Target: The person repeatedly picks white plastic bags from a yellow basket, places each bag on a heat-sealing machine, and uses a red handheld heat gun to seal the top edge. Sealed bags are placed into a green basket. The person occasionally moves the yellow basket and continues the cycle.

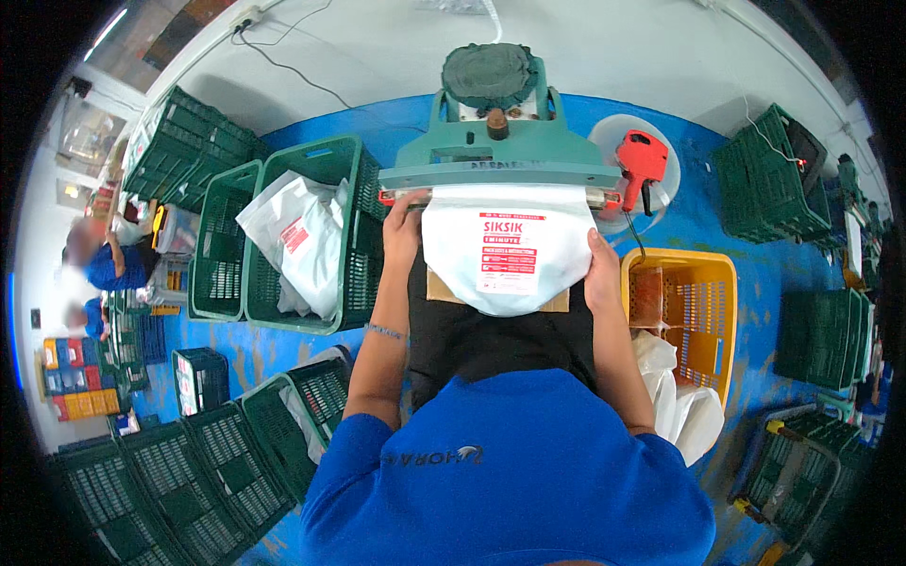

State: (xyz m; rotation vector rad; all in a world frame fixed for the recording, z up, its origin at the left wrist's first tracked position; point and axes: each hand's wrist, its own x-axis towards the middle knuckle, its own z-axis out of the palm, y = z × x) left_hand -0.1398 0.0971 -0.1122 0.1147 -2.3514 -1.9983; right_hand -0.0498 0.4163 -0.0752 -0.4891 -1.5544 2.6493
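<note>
A white plastic bag (552,255) with red print lies in front of me, its far edge in the jaws of a green bag sealer (510,156). My left hand (403,226) is closed on the bag's upper left corner, close to the sealer's bar. On the opposite side my right hand (603,269) grips the right edge, thumb on top. The bag looks filled and bulges toward me. Under it, a strip of brown cardboard (444,291) shows at the lower left. The fingers beneath the bag are hidden.
A green crate (351,283) at left holds white bags (302,241). On my right stand a yellow basket (725,283) with white bags in it and a red labelling gun (644,160) on a round white lid or stool. More green crates (236,462) line the lower left.
</note>
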